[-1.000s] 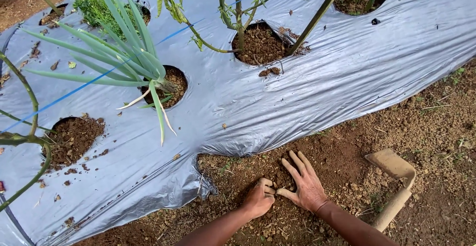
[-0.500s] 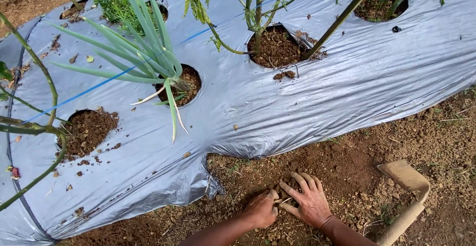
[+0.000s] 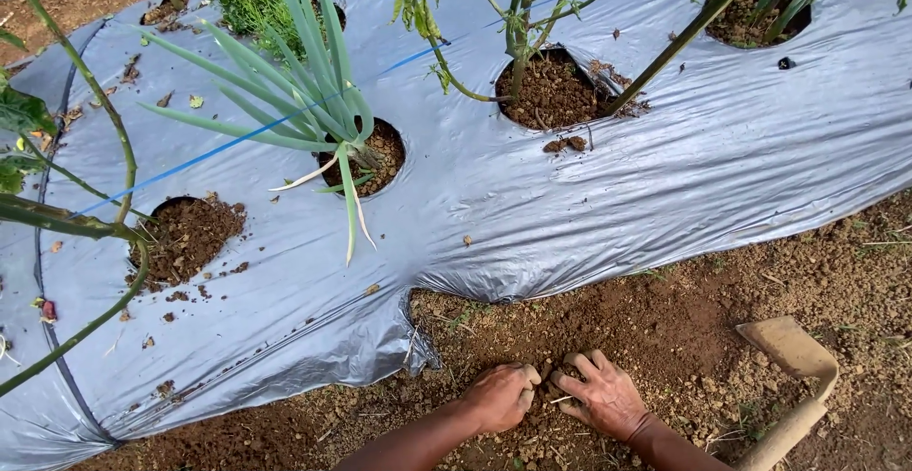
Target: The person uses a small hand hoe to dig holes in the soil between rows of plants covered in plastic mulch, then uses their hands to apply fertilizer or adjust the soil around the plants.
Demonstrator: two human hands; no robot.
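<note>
A garden bed lies under a grey plastic sheet (image 3: 589, 205) with round holes holding plants. In front, on the brown soil (image 3: 665, 319), the left hand (image 3: 501, 396) is curled into a fist pressing the earth; the right hand (image 3: 602, 397) lies spread beside it, holding nothing. A hoe (image 3: 793, 367) lies near, its handle cut off.

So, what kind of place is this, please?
Most likely an outdoor vegetable plot or small farm bed: silver plastic mulch sheet with planting holes, a leafy onion-like plant, and both hands working bare brown soil.
</note>
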